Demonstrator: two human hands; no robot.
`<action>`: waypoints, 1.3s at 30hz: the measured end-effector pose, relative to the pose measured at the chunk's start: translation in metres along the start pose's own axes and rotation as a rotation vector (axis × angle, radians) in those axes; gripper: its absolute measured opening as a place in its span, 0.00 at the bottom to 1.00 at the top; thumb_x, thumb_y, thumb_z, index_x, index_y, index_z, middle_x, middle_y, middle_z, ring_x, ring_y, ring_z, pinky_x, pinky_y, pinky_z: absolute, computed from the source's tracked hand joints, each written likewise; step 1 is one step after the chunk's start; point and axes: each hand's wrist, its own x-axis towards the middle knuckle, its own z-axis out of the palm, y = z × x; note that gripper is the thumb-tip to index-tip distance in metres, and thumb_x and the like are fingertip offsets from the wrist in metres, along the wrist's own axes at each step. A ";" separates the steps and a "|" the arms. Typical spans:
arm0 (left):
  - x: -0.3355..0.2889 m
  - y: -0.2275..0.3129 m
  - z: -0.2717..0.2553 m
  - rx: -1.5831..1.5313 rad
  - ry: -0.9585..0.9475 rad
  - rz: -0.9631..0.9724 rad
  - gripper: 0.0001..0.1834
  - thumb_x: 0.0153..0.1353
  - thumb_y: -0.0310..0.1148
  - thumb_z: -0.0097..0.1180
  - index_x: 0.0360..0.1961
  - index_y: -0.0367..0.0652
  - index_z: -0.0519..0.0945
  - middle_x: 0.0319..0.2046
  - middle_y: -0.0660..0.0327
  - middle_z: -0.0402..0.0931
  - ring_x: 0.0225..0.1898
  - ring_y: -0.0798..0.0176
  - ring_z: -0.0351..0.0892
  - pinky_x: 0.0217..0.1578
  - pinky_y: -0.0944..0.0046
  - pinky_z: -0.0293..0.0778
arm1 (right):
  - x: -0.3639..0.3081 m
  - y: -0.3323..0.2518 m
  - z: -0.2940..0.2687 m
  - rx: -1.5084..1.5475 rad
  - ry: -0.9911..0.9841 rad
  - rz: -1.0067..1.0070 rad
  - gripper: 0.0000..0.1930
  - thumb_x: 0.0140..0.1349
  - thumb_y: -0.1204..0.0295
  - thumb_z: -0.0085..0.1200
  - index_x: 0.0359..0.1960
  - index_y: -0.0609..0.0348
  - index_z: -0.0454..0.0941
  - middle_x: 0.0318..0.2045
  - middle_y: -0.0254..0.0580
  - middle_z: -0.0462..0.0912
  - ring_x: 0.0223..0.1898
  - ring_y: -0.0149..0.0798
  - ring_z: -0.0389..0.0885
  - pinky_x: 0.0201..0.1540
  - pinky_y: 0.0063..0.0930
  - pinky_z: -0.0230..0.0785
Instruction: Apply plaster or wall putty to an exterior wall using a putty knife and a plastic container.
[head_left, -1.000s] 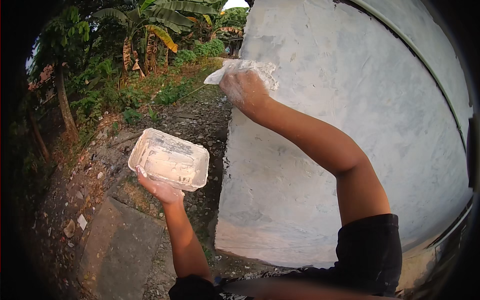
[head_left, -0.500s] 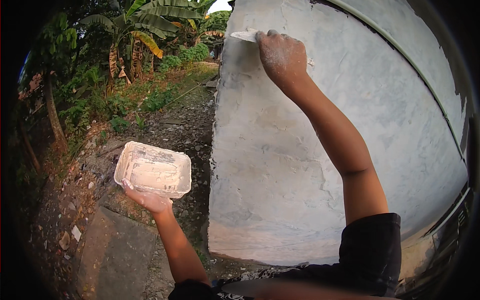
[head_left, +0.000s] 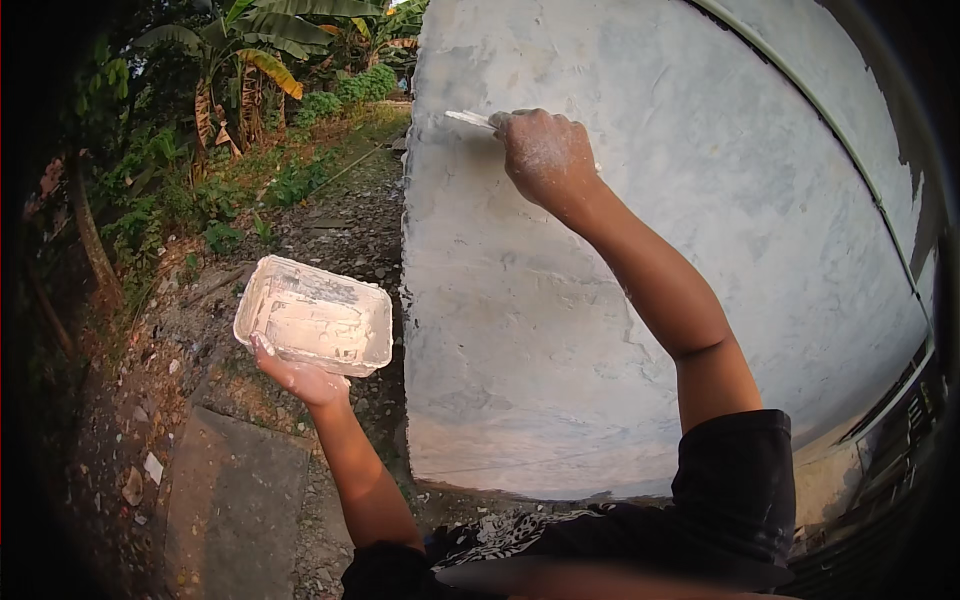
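Observation:
My left hand [head_left: 305, 380] grips a rectangular plastic tub [head_left: 318, 312] from below, the thumb up against its near side. Pale, creamy putty coats the tub's inside and rim. High up near the wall's left edge, my right hand [head_left: 545, 155] is closed round a putty knife [head_left: 470, 119], its handle hidden in the fist. The blade is smeared white, points left and lies close to the wall [head_left: 530, 330]; whether it touches cannot be told. White residue covers the knuckles of my right hand. The wall's surface is grey-white with uneven patches.
A pipe [head_left: 800, 90] runs along the wall's upper right. Left of the wall lies stony, littered ground [head_left: 290, 240] with a concrete slab [head_left: 235, 500] at lower left. Banana plants [head_left: 250, 70] and a tree trunk [head_left: 95, 240] stand farther back.
The putty knife and my right hand have moved down along the wall, and the blade now shows more edge-on. My view has shifted slightly; the tub is still held in my left hand.

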 end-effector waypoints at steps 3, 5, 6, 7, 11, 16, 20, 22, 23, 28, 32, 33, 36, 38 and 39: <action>0.000 0.005 0.001 0.022 0.031 -0.067 0.39 0.68 0.60 0.34 0.69 0.41 0.59 0.68 0.50 0.57 0.67 0.46 0.60 0.65 0.46 0.61 | 0.014 0.030 -0.037 -0.125 0.192 0.216 0.12 0.62 0.74 0.48 0.43 0.48 0.82 0.33 0.41 0.83 0.30 0.50 0.83 0.30 0.44 0.75; 0.000 0.005 0.002 0.010 0.037 -0.097 0.39 0.68 0.59 0.34 0.69 0.41 0.59 0.68 0.50 0.57 0.67 0.46 0.60 0.65 0.46 0.61 | 0.007 0.038 -0.028 -0.183 0.238 0.207 0.12 0.61 0.74 0.49 0.44 0.49 0.81 0.34 0.40 0.83 0.31 0.48 0.84 0.30 0.43 0.76; 0.001 0.005 0.002 -0.003 0.044 -0.121 0.38 0.68 0.59 0.34 0.69 0.41 0.59 0.68 0.50 0.57 0.67 0.46 0.60 0.65 0.46 0.61 | 0.002 0.038 -0.020 -0.238 0.290 0.195 0.13 0.59 0.74 0.50 0.45 0.50 0.81 0.35 0.39 0.83 0.31 0.47 0.84 0.31 0.42 0.77; 0.001 0.004 0.002 0.003 0.049 -0.126 0.38 0.68 0.59 0.34 0.69 0.41 0.59 0.68 0.50 0.57 0.67 0.46 0.60 0.65 0.46 0.61 | -0.008 0.021 -0.014 -0.232 0.237 0.204 0.14 0.56 0.75 0.51 0.45 0.54 0.80 0.39 0.38 0.83 0.34 0.44 0.85 0.32 0.39 0.77; -0.001 0.006 0.006 -0.021 0.023 -0.152 0.38 0.68 0.58 0.34 0.69 0.41 0.59 0.68 0.50 0.58 0.67 0.46 0.61 0.65 0.46 0.61 | -0.058 -0.046 0.053 -0.322 0.086 -0.067 0.22 0.56 0.74 0.52 0.53 0.73 0.75 0.51 0.62 0.80 0.49 0.55 0.83 0.48 0.39 0.79; 0.002 0.002 0.001 0.032 0.071 -0.183 0.38 0.68 0.59 0.34 0.69 0.41 0.59 0.67 0.50 0.59 0.66 0.45 0.62 0.65 0.45 0.61 | -0.071 -0.078 0.051 0.122 -0.645 -0.147 0.19 0.56 0.74 0.52 0.50 0.69 0.77 0.45 0.60 0.82 0.43 0.50 0.85 0.37 0.39 0.80; 0.001 0.003 0.003 0.019 0.095 -0.213 0.39 0.68 0.59 0.34 0.69 0.41 0.59 0.68 0.50 0.58 0.67 0.45 0.61 0.65 0.45 0.61 | -0.065 -0.044 0.043 0.125 0.208 -0.074 0.20 0.55 0.76 0.53 0.52 0.63 0.77 0.50 0.49 0.81 0.49 0.48 0.81 0.47 0.38 0.76; 0.005 -0.001 -0.002 0.031 0.100 -0.192 0.39 0.67 0.60 0.34 0.69 0.41 0.58 0.68 0.50 0.57 0.67 0.45 0.60 0.65 0.44 0.61 | -0.045 -0.035 0.039 0.097 0.332 -0.074 0.21 0.55 0.76 0.52 0.53 0.63 0.77 0.53 0.48 0.79 0.52 0.47 0.80 0.51 0.39 0.74; 0.004 -0.002 -0.006 0.035 0.099 -0.196 0.39 0.67 0.60 0.34 0.69 0.41 0.58 0.68 0.50 0.57 0.67 0.45 0.60 0.65 0.44 0.61 | -0.039 -0.035 0.037 0.065 0.458 -0.067 0.22 0.55 0.77 0.51 0.55 0.63 0.76 0.55 0.47 0.78 0.55 0.47 0.78 0.56 0.39 0.72; 0.002 -0.017 -0.014 0.023 0.081 -0.206 0.40 0.67 0.61 0.34 0.70 0.44 0.58 0.69 0.50 0.56 0.68 0.44 0.59 0.65 0.42 0.61 | -0.050 -0.062 0.104 -0.172 0.351 -0.122 0.25 0.56 0.73 0.50 0.56 0.72 0.73 0.60 0.61 0.72 0.63 0.55 0.71 0.66 0.44 0.63; 0.003 -0.026 -0.017 0.058 0.153 -0.217 0.39 0.67 0.61 0.35 0.70 0.44 0.58 0.69 0.50 0.55 0.68 0.44 0.59 0.65 0.42 0.60 | -0.095 -0.085 0.133 -0.013 0.213 -0.185 0.22 0.55 0.73 0.51 0.52 0.71 0.77 0.57 0.62 0.75 0.59 0.55 0.76 0.63 0.44 0.66; 0.003 -0.027 -0.015 0.085 0.166 -0.191 0.40 0.67 0.61 0.35 0.70 0.44 0.58 0.69 0.50 0.55 0.68 0.43 0.59 0.65 0.42 0.60 | -0.106 -0.089 0.139 0.020 0.111 -0.194 0.21 0.56 0.73 0.51 0.51 0.69 0.78 0.57 0.60 0.76 0.57 0.54 0.78 0.61 0.44 0.69; 0.005 -0.033 -0.027 0.136 0.168 -0.102 0.40 0.66 0.61 0.35 0.69 0.43 0.59 0.68 0.49 0.57 0.67 0.43 0.60 0.64 0.42 0.62 | -0.116 -0.081 0.132 0.088 -0.056 -0.201 0.20 0.57 0.72 0.51 0.50 0.69 0.78 0.54 0.60 0.78 0.52 0.51 0.82 0.54 0.41 0.75; 0.004 -0.035 -0.022 0.146 0.145 -0.069 0.40 0.67 0.61 0.35 0.69 0.42 0.60 0.67 0.49 0.58 0.66 0.43 0.62 0.63 0.42 0.64 | -0.099 -0.061 0.089 0.109 0.008 -0.102 0.19 0.54 0.75 0.52 0.48 0.69 0.78 0.50 0.58 0.81 0.48 0.47 0.84 0.45 0.37 0.79; 0.004 -0.040 -0.026 0.152 0.147 -0.056 0.40 0.67 0.61 0.35 0.69 0.42 0.60 0.67 0.49 0.58 0.66 0.43 0.62 0.63 0.42 0.64 | -0.089 -0.047 0.078 0.072 0.155 -0.099 0.18 0.53 0.75 0.53 0.46 0.71 0.78 0.48 0.57 0.82 0.46 0.46 0.84 0.44 0.36 0.80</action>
